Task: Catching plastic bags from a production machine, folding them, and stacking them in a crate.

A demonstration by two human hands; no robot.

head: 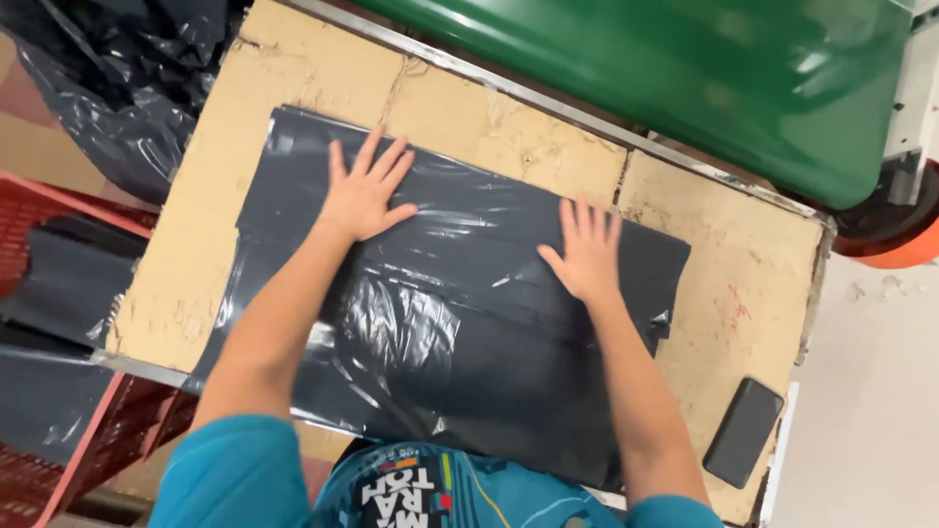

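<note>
A dark grey plastic mailer bag (460, 323) lies flat on a worn cardboard-covered table (469, 117), its near edge hanging over the front. My left hand (364, 191) presses flat on the bag's upper left part, fingers spread. My right hand (587, 249) presses flat on its upper right part, fingers spread too. Neither hand grips anything. The plastic is wrinkled and shiny between my arms.
A black phone (743, 432) lies at the table's near right corner. A red plastic crate (49, 293) with dark bags sits to the left, a black bin bag (117, 78) at the far left. A green bin (704, 68) stands behind the table.
</note>
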